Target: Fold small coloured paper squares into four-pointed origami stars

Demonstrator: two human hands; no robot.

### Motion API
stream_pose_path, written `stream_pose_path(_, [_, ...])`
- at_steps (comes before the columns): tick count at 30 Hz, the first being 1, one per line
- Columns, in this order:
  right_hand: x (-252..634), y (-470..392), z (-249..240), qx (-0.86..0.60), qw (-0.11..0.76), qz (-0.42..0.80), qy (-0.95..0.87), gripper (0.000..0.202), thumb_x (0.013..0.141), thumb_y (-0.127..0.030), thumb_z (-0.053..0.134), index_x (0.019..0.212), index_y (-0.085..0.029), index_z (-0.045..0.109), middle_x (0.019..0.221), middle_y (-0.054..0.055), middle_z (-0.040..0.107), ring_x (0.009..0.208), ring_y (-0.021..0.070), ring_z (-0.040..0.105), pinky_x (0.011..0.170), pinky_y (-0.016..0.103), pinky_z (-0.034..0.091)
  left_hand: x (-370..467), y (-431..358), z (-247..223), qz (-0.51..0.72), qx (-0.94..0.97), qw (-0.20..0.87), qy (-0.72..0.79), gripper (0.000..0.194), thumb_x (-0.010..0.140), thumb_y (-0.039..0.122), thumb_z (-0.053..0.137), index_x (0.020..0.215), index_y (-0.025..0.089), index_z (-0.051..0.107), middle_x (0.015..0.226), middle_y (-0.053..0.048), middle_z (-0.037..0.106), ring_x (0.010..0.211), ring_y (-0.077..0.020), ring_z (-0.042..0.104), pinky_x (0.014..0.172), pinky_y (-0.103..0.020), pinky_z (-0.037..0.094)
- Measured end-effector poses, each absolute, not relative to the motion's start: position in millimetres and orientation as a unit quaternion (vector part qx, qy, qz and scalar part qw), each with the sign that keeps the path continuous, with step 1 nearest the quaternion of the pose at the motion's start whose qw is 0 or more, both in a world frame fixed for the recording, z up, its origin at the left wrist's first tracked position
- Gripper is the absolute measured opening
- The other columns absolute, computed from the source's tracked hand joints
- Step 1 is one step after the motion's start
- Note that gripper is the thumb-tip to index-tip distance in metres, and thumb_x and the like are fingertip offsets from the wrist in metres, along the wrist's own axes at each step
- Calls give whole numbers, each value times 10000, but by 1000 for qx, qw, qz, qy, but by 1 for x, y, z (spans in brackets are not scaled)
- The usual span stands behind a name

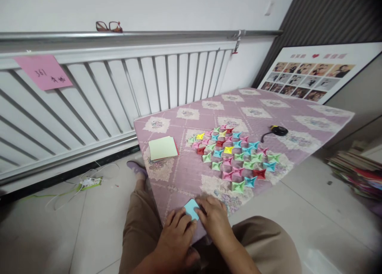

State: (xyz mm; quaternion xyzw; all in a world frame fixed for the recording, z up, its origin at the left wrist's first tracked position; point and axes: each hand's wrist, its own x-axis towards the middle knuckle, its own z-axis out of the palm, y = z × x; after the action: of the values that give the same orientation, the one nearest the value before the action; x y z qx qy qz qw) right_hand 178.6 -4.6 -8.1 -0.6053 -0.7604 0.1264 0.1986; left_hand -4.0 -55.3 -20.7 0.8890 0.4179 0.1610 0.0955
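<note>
A small light-blue piece of folded paper point(191, 208) lies flat at the near corner of the table. On its left side, the fingers of my left hand point(176, 235) press down on it. From the right, my right hand point(213, 216) pinches its edge with thumb and fingers, and part of the paper is hidden beneath them. Beyond my hands stand many small folded paper shapes in rows, such as a yellow one point(228, 150), a red one point(259, 173) and a green one point(238, 187). A stack of paper sheets point(162, 148), pale on top, lies to the left.
A purple flowered cloth point(179, 178) covers the table. A black and yellow object with a strap point(279, 130) lies to the right. Behind are a white radiator point(167, 75) and a photo board point(310, 73). A power strip point(90, 182) sits on the floor.
</note>
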Motion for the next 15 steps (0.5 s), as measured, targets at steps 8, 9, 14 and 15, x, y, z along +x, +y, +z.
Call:
stream_pose_path(8, [179,-3,-3,-591,223,151,-760,127,802,-252,619,906,-310,661,864,9,630,899,215,548,818,381,310,-1,-20,-13,213,805,225,506,327,879,163,381,1169,195,530,1025,-72,624,955,-207,556,862,-376,447])
stream_pose_path(9, [180,-3,-3,-588,231,153,-760,106,802,-249,616,882,-304,659,857,5,629,892,211,547,816,378,308,-1,-14,-11,218,793,236,518,316,859,152,408,1142,202,538,1041,-64,613,968,-200,549,865,-359,446])
stream_pose_path(14, [183,-1,-6,-580,251,164,-758,38,782,-230,623,769,-266,623,805,-12,622,853,200,549,790,358,302,0,7,8,140,785,258,546,261,798,141,489,1039,219,553,1023,-34,577,941,-181,544,841,-311,431])
stream_pose_path(15, [183,0,-6,-578,251,166,-758,40,778,-226,626,758,-260,617,803,-14,622,850,197,550,787,354,300,-1,11,13,116,792,259,541,240,800,149,494,1023,215,553,1018,-34,576,929,-180,544,826,-304,429])
